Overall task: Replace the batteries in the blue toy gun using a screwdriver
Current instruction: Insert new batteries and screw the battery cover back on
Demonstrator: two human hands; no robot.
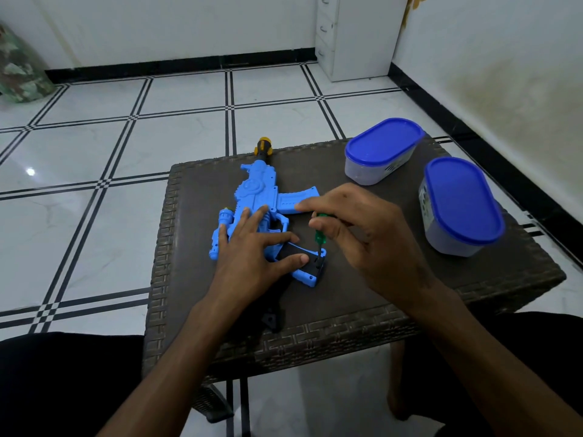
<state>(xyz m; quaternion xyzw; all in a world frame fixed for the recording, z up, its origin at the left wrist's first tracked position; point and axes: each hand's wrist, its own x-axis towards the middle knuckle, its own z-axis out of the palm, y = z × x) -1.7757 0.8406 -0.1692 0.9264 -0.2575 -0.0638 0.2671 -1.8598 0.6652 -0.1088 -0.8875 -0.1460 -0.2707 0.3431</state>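
Observation:
The blue toy gun lies flat on the dark woven table, its yellow and black muzzle pointing away from me. My left hand presses down on the gun's body, fingers straight, thumb on the black grip cover. My right hand pinches a small green-handled screwdriver held almost upright, its tip set into the lower end of the black grip cover. The gun's black stock runs toward me under my left wrist.
Two clear tubs with blue lids stand at the table's right: one at the back, one nearer. A white drawer cabinet stands by the far wall. White tiled floor surrounds the table. My dark-trousered legs fill the bottom corners.

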